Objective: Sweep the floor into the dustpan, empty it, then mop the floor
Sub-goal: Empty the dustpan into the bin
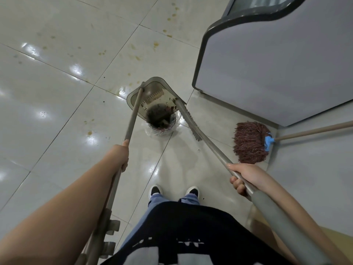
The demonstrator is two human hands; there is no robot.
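Observation:
My left hand (123, 156) grips the long metal handle of the grey dustpan (150, 92), which is tipped over a small bin (162, 125) lined with a clear bag. Dark debris sits at the pan's lower lip above the bin's mouth. My right hand (242, 178) grips the broom handle; the broom head (188, 116) lies edge-on along the pan's right side, its tip at the pan's rim. A reddish-brown string mop (250, 142) with a blue clamp lies on the floor to the right, its wooden pole running off the right edge.
A large grey cabinet (277, 64) with a dark trim stands at the upper right, close behind the mop. The glossy tiled floor (57, 92) shows yellowish stains at upper centre and left. My feet (173, 191) stand just behind the bin.

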